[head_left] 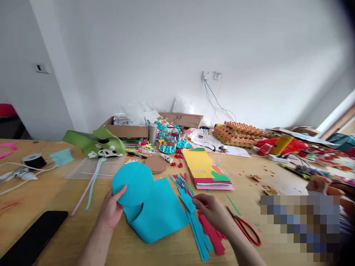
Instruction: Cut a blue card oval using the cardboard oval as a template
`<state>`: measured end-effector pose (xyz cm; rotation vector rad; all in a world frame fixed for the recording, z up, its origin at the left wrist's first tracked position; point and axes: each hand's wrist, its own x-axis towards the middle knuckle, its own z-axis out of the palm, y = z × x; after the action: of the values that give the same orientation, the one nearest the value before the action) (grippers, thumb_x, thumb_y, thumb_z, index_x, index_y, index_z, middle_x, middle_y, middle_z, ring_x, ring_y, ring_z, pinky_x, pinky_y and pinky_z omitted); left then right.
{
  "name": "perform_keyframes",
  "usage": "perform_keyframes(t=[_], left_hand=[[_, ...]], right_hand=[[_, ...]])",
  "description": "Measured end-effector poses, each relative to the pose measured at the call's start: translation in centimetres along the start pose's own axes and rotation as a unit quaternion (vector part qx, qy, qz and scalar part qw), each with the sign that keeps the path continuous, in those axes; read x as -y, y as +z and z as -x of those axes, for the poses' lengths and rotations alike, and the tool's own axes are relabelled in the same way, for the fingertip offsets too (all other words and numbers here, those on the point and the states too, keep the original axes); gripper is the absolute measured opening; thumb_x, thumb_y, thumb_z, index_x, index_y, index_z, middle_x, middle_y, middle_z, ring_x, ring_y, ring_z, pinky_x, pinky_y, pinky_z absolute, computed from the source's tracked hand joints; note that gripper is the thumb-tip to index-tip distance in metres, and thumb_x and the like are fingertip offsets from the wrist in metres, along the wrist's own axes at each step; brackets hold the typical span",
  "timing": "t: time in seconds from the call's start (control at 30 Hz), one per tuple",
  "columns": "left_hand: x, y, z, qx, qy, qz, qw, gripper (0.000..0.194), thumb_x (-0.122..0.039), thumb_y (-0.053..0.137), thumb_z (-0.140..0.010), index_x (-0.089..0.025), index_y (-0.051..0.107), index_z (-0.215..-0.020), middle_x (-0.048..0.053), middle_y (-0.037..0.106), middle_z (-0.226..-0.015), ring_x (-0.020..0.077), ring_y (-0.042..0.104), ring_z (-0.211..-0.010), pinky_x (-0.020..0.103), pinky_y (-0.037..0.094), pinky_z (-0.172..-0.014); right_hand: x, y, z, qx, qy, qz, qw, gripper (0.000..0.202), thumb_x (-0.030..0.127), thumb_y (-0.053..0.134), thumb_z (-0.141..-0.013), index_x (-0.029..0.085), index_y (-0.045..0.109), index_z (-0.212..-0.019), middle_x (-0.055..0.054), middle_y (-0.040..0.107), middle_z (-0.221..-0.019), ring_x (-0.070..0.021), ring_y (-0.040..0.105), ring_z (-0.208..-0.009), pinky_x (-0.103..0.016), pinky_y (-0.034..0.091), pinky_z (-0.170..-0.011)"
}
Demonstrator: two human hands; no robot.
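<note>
My left hand (113, 208) grips a round blue paper disc (133, 183) by its lower left edge, thumb on top. Under the disc lies a larger blue sheet (163, 208) with a curved cut-out on its left side. My right hand (212, 210) is closed, its fingertips pinching a small blue paper piece (187, 202). That piece is over long blue paper strips (198, 234), with red paper strips (212, 234) beside them under my right wrist. Scissors with red handles (246, 229) rest to the right of that wrist. Brown cardboard discs (155, 164) sit behind the blue disc.
A stack of coloured sheets (198, 164) lies behind my right hand. At left are a green felt bag (83, 143), a black phone (36, 236) and a wire spool (34, 161). Egg trays (238, 133) and a cardboard box (127, 131) stand by the wall. The lower right is pixelated.
</note>
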<state>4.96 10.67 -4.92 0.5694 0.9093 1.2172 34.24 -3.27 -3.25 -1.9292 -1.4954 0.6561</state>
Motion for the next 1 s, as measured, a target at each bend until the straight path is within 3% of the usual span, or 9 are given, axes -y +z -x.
perform_keyframes(t=[0.1, 0.17, 0.27, 0.4, 0.5, 0.67, 0.8, 0.9, 1.0], left_hand=[[0.2, 0.2, 0.2, 0.022, -0.001, 0.012, 1.0, 0.045, -0.01, 0.066, -0.077, -0.015, 0.061, -0.121, 0.012, 0.075, -0.099, 0.0281, 0.07, -0.094, 0.042, 0.059, -0.08], [0.4, 0.2, 0.4, 0.047, -0.011, 0.022, 0.999, 0.049, -0.012, 0.069, -0.075, -0.014, 0.06, -0.122, 0.013, 0.075, -0.099, 0.029, 0.069, -0.096, 0.042, 0.058, -0.081], [0.3, 0.0, 0.5, 0.091, -0.018, 0.037, 0.995, 0.058, -0.02, 0.075, -0.072, -0.014, 0.056, -0.127, 0.014, 0.074, -0.103, 0.0308, 0.067, -0.1, 0.045, 0.056, -0.085], [-0.4, -0.7, 0.2, 0.121, -0.028, 0.099, 0.987, 0.062, -0.052, 0.066, -0.076, -0.017, 0.056, -0.127, 0.014, 0.07, -0.115, 0.0324, 0.063, -0.11, 0.047, 0.053, -0.089], [-0.8, -1.2, -0.1, 0.108, -0.045, 0.115, 0.987, 0.067, -0.066, 0.061, -0.073, -0.016, 0.064, -0.117, 0.015, 0.07, -0.113, 0.0348, 0.06, -0.113, 0.048, 0.052, -0.09], [-0.4, -1.3, -0.1, 0.094, -0.032, -0.017, 0.995, 0.053, -0.036, 0.084, -0.06, -0.012, 0.069, -0.104, 0.016, 0.074, -0.101, 0.036, 0.066, -0.1, 0.047, 0.054, -0.085], [0.1, -1.2, -0.2, 0.065, -0.021, -0.043, 0.997, 0.055, -0.031, 0.085, -0.057, -0.01, 0.068, -0.105, 0.016, 0.075, -0.097, 0.0353, 0.069, -0.093, 0.046, 0.056, -0.081], [0.1, -1.2, -0.5, 0.034, -0.003, -0.031, 0.999, 0.06, -0.03, 0.085, -0.057, -0.011, 0.066, -0.11, 0.015, 0.075, -0.097, 0.0341, 0.069, -0.093, 0.045, 0.056, -0.079], [0.0, -1.3, -0.7, 0.012, 0.011, -0.024, 1.0, 0.062, -0.029, 0.086, -0.055, -0.012, 0.065, -0.112, 0.014, 0.075, -0.096, 0.0334, 0.069, -0.093, 0.044, 0.057, -0.078]], right_hand=[[4.1, 4.3, -3.0, 0.062, -0.017, -0.251, 0.966, 0.055, 0.06, 0.059, -0.076, 0.015, 0.059, -0.108, -0.009, 0.067, -0.09, -0.0223, 0.064, -0.081, -0.032, 0.051, -0.065], [6.5, 7.1, -5.1, 0.079, -0.026, -0.341, 0.936, 0.062, 0.059, 0.069, -0.068, 0.015, 0.056, -0.11, -0.007, 0.065, -0.088, -0.021, 0.064, -0.081, -0.032, 0.051, -0.067], [9.1, 9.6, -7.7, 0.079, -0.062, -0.423, 0.901, 0.054, 0.053, 0.075, -0.063, 0.016, 0.059, -0.099, 0.0, 0.06, -0.072, -0.0152, 0.058, -0.067, -0.029, 0.047, -0.065], [10.5, 9.7, -9.9, 0.054, -0.087, -0.434, 0.895, 0.048, 0.049, 0.075, -0.064, 0.016, 0.06, -0.095, 0.004, 0.053, -0.063, -0.0108, 0.048, -0.058, -0.024, 0.038, -0.057], [10.3, 9.0, -10.9, 0.095, -0.091, -0.403, 0.906, 0.049, 0.047, 0.075, -0.064, 0.016, 0.062, -0.1, 0.005, 0.049, -0.064, -0.0101, 0.044, -0.058, -0.023, 0.034, -0.056], [9.5, 9.3, -12.0, 0.127, -0.13, -0.326, 0.928, 0.045, 0.044, 0.073, -0.067, 0.014, 0.067, -0.1, 0.006, 0.043, -0.06, -0.0097, 0.038, -0.058, -0.023, 0.026, -0.054], [10.0, 9.9, -11.9, 0.124, -0.082, -0.34, 0.929, 0.058, 0.053, 0.072, -0.067, 0.013, 0.063, -0.108, 0.004, 0.05, -0.062, -0.0098, 0.042, -0.056, -0.023, 0.027, -0.05], [10.7, 10.5, -11.4, 0.168, -0.029, -0.365, 0.915, 0.063, 0.056, 0.074, -0.064, 0.014, 0.06, -0.109, 0.0, 0.062, -0.074, -0.0134, 0.054, -0.06, -0.023, 0.035, -0.048], [11.0, 11.2, -11.1, 0.198, -0.033, -0.42, 0.885, 0.06, 0.048, 0.082, -0.057, 0.015, 0.061, -0.102, -0.005, 0.069, -0.088, -0.0199, 0.063, -0.074, -0.029, 0.048, -0.06]])
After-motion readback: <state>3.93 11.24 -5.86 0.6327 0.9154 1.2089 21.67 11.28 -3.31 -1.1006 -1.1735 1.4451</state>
